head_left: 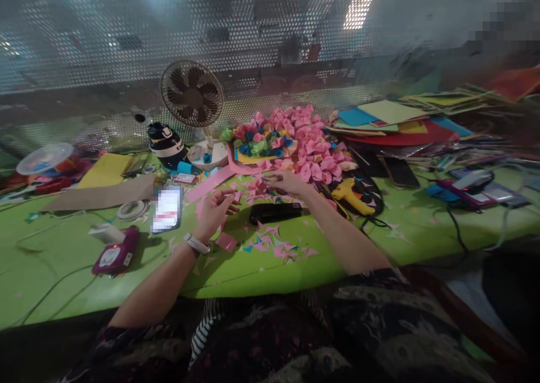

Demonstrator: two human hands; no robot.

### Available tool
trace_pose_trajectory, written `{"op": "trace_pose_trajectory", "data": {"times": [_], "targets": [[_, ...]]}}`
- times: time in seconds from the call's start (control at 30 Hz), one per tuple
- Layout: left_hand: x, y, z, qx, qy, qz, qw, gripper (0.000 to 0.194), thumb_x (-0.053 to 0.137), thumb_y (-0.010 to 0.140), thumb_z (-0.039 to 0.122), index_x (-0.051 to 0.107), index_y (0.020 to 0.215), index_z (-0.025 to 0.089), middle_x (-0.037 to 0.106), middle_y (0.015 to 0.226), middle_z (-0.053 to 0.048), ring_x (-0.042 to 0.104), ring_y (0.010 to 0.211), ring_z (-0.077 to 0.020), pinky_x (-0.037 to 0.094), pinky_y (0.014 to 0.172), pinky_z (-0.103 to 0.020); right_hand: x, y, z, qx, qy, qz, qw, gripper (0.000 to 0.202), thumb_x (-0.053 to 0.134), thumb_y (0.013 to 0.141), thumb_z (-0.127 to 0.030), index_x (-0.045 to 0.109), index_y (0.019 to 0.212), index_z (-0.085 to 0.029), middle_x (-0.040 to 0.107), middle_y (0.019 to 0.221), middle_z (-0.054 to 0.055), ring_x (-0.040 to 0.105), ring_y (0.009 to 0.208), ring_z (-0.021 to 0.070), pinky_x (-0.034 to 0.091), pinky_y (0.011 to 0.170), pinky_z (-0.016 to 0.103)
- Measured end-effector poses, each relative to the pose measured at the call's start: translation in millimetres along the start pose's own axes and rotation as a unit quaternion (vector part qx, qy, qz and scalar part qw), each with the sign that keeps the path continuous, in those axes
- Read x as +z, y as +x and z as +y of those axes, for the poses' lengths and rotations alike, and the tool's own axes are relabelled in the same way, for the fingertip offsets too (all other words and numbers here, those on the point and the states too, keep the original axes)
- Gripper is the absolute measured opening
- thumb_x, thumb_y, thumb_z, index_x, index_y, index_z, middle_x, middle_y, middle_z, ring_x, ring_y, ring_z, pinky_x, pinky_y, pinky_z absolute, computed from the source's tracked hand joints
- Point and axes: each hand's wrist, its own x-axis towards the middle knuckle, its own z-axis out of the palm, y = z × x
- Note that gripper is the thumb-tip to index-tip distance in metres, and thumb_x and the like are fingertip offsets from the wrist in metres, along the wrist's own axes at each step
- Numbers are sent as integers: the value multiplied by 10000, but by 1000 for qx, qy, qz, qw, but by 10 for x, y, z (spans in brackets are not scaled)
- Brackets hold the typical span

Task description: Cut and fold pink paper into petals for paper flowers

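Note:
My left hand (215,210), with a white band on its wrist, pinches a small pink paper piece (237,196) over the table. To its right, my right hand (287,183) reaches to the near side of a heap of pink paper flowers (312,141). Its fingers are drawn together, and what they hold is too small to make out. A pink paper flower (256,188) lies between the two hands. Below them rests a black stapler (275,212), and a square pink paper stack (226,242) sits beside my left wrist. Paper scraps (284,248) are scattered nearer to me.
A fan (192,94) and a dark bottle (165,145) stand at the back. A yellow glue gun (352,196) lies right of my right arm. Left are a phone (166,209), a tape roll (132,210) and a purple power strip (116,253). Coloured sheets (392,116) are piled right.

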Motion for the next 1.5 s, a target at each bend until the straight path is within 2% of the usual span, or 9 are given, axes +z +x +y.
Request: {"op": "trace_pose_trajectory", "data": {"times": [0.23,0.43,0.6,0.83,0.97,1.17,1.23,1.37,1.5], "targets": [[-101,48,58,27,13,36,999,441,731,755,464,665,1043,136,736,782,-57,685,599,-130,504,549,-216,-105,-153,-213,32,-242,-51,968,167,710,782,-337,722,850,-184,718,780,19,622,725,154,382,613,232],[-293,214,25,56,95,66,992,386,668,797,426,671,1058,143,750,879,-94,708,732,-169,513,611,-241,-105,-203,-338,61,-349,-52,934,95,687,761,-234,736,833,-197,752,886,59,655,818,204,373,596,256],[-408,362,-104,104,326,41,939,242,679,768,352,730,902,158,739,975,-115,686,862,-216,528,752,-312,-140,-216,-346,62,-382,-44,921,116,671,755,-203,744,841,-183,751,888,83,669,835,226,403,622,269],[-608,381,78,113,445,-15,888,103,713,727,275,744,795,204,740,875,-102,660,772,-229,510,736,-337,-197,-249,-385,61,-375,-46,924,119,641,786,-176,743,848,-172,744,834,95,666,790,222,392,604,278],[-775,240,260,106,504,-42,856,148,749,698,324,761,802,219,728,825,-100,646,721,-235,481,668,-320,-231,-262,-418,37,-384,-21,922,116,646,814,-231,742,837,-170,746,883,108,662,834,240,384,614,294],[-624,-295,352,93,471,-260,838,544,853,566,515,750,1028,248,723,1043,-80,670,930,-245,504,806,-308,-270,-317,-486,3,-367,-18,930,134,654,839,-287,719,846,-170,731,884,103,644,815,234,399,641,296],[-551,-450,313,123,491,-271,819,530,845,601,504,743,1043,230,706,1094,-103,657,998,-271,493,875,-349,-276,-335,-512,-4,-354,-22,935,144,649,851,-300,709,873,-171,726,892,102,638,818,233,397,645,297],[-531,-561,221,149,484,-274,818,283,561,913,423,772,958,239,726,943,-90,672,860,-221,502,789,-334,-309,-361,-549,-7,-339,-28,940,130,646,863,-285,692,843,-166,721,878,104,630,800,225,383,639,299],[-505,-479,277,251,433,-169,849,232,587,910,371,785,981,272,739,1039,-88,691,954,-237,541,861,-377,-380,-407,-608,-49,-257,7,965,159,669,851,-299,674,766,-165,712,833,87,629,775,207,416,678,303]]}}
